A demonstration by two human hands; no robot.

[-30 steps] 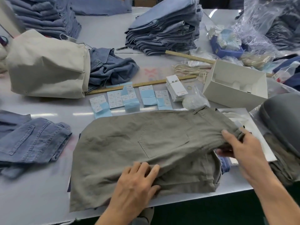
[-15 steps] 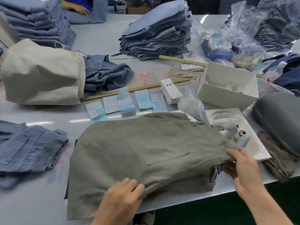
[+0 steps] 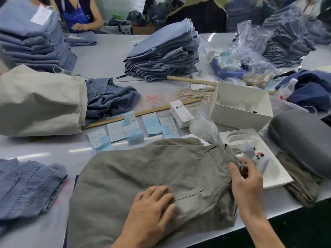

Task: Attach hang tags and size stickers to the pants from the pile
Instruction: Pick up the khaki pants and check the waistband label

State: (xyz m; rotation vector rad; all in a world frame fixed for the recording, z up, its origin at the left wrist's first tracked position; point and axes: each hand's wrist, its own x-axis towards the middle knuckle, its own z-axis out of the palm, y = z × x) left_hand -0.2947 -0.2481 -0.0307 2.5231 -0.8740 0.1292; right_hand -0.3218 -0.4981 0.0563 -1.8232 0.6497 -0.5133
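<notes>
Left hand (image 3: pixel 154 204) flat, fingers spread, pressing olive pants (image 3: pixel 125 179) at table's (image 3: pixel 100 58) near edge. Right hand (image 3: pixel 246 178) pinching their waistband. Just beyond: size stickers (image 3: pixel 132 128), hang tags (image 3: pixel 180 111), white box (image 3: pixel 240 113). Right: white tray (image 3: pixel 275 176), grey case (image 3: pixel 300 140).

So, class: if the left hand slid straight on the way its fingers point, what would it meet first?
Probably the right hand pinching the olive pants' waistband; the left hand points right across the back pocket.
</notes>
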